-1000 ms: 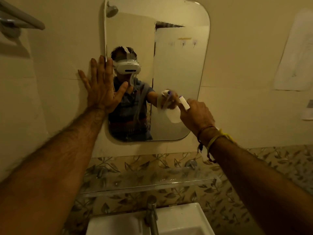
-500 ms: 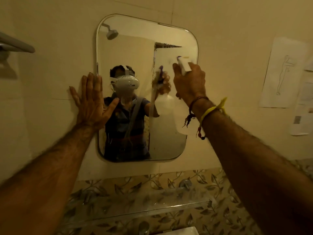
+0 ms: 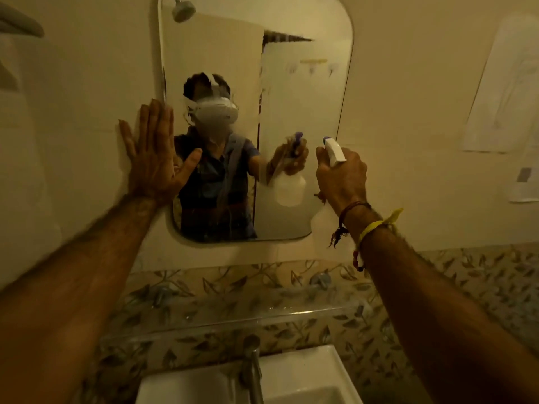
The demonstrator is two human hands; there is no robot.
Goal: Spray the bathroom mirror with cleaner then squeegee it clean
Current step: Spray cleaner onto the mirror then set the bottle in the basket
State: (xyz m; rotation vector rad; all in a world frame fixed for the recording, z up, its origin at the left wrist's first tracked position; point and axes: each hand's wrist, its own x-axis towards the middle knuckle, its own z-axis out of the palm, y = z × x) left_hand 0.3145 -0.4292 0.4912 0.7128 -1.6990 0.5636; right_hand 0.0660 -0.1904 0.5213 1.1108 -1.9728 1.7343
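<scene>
My left hand (image 3: 154,158) lies flat and spread wide against the wall, its fingers on the plaster and its thumb reaching over the left edge of the mirror (image 3: 303,118). My right hand (image 3: 341,176) is wrapped tight around the neck of the spray bottle (image 3: 334,151), whose white head sticks up above my knuckles with the nozzle pointing at the lower right part of the glass, close to it but not touching. The bottle's pale body shows only in the reflection, and I can read no brand or label on it. The glass looks hazy, with thin runs of liquid trailing down the middle. On my right wrist sit a reddish thread band (image 3: 350,211) and a yellow one (image 3: 376,225). Below the mirror a clear glass shelf (image 3: 239,319) runs along leaf-patterned tiles (image 3: 472,275), and under it stand the tap (image 3: 252,371) and the white basin (image 3: 306,380). Sheets of paper (image 3: 504,91) are stuck on the wall to the right; whatever is printed on them is too faint and blurred to read. A grey bar (image 3: 22,21) juts in at the upper left.
</scene>
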